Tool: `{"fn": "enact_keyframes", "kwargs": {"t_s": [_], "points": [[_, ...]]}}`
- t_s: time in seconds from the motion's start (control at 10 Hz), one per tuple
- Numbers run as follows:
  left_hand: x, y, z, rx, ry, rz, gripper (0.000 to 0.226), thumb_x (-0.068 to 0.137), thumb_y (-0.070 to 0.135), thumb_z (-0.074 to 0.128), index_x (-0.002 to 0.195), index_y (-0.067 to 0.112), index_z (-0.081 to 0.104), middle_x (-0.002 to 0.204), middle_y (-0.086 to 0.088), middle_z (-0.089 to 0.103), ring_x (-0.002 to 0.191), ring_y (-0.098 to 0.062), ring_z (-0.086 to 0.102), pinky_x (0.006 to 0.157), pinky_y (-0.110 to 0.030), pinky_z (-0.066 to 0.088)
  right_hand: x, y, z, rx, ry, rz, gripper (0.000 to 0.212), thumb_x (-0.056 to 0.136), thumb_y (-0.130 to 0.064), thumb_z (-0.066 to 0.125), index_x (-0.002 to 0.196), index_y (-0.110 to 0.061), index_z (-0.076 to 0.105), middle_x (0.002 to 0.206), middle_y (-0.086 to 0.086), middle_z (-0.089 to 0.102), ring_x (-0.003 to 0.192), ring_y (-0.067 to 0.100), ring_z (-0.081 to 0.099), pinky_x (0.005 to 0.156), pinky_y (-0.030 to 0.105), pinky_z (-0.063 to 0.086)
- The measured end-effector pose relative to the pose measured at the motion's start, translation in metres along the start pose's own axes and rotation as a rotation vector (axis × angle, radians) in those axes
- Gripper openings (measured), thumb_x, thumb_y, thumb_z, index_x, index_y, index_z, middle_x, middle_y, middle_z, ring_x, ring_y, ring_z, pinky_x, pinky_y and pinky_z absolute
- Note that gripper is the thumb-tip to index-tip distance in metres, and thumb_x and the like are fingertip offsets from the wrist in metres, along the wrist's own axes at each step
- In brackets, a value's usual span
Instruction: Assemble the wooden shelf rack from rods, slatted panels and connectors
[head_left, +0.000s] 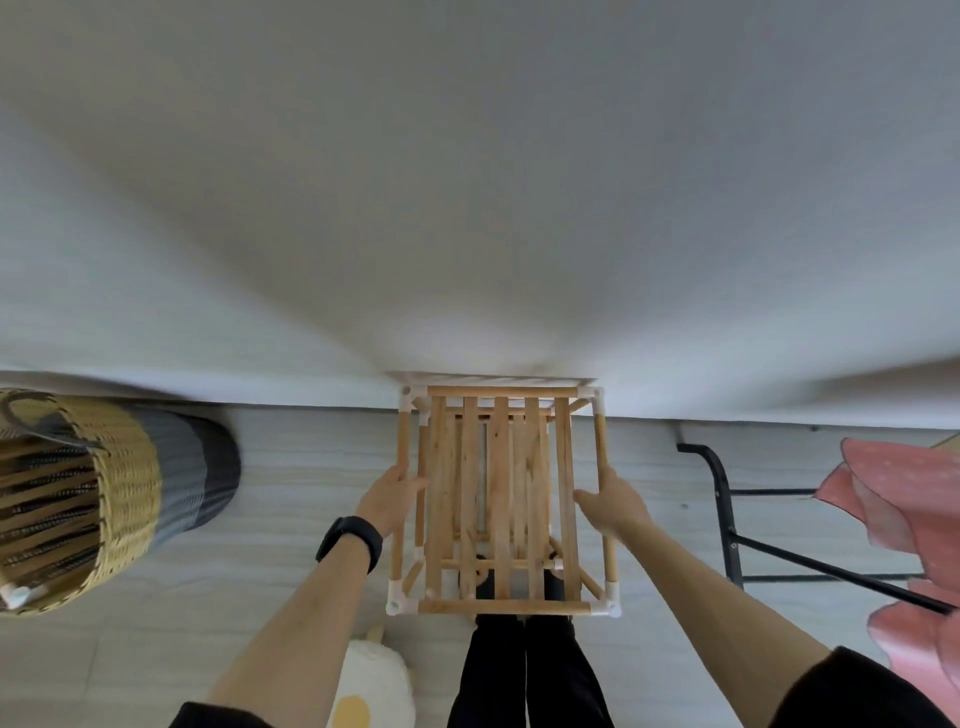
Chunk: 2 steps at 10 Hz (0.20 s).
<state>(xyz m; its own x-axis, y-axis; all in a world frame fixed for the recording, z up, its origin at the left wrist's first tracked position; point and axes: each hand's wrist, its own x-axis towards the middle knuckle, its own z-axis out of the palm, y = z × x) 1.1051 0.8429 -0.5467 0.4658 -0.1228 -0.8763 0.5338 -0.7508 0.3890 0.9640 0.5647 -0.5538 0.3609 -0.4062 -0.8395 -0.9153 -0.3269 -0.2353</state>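
Observation:
The wooden shelf rack (501, 499) stands upright on the floor against the white wall, seen from above. Its top slatted panel is framed by rods joined with white corner connectors (610, 605); a lower slatted tier shows through the slats. My left hand (392, 496), with a black band on the wrist, grips the left top rod (401, 441) about midway. My right hand (613, 496) grips the right top rod (601, 441) at the same height.
A woven basket (67, 499) with a grey lower part stands left of the rack. A black metal frame (727, 519) and pink fabric (898, 519) lie to the right. A white and yellow plush (371, 686) sits near my legs, which stand just behind the rack.

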Motion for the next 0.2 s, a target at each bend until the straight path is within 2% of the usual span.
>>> {"fn": "enact_keyframes", "kwargs": {"t_s": [0.1, 0.2], "points": [[-0.042, 0.013, 0.004, 0.208, -0.041, 0.049, 0.056, 0.100, 0.036, 0.052, 0.153, 0.028, 0.038, 0.156, -0.005, 0.043, 0.141, -0.027, 0.042, 0.107, -0.034, 0.035, -0.037, -0.015, -0.013, -0.300, -0.089, -0.096, 0.056, 0.101, -0.035, 0.050, 0.155, -0.028, 0.038, 0.155, 0.007, 0.048, 0.132, 0.028, 0.054, 0.107, 0.042, 0.049], [-0.086, 0.028, 0.008, 0.359, -0.030, 0.208, 0.035, 0.095, 0.029, 0.050, 0.129, 0.037, 0.053, 0.117, -0.005, 0.068, 0.105, -0.025, 0.065, 0.093, -0.034, 0.052, -0.079, -0.031, -0.030, -0.450, -0.082, -0.198, 0.046, 0.102, -0.038, 0.045, 0.148, -0.035, 0.046, 0.151, 0.004, 0.053, 0.132, 0.026, 0.053, 0.107, 0.042, 0.048]]}}
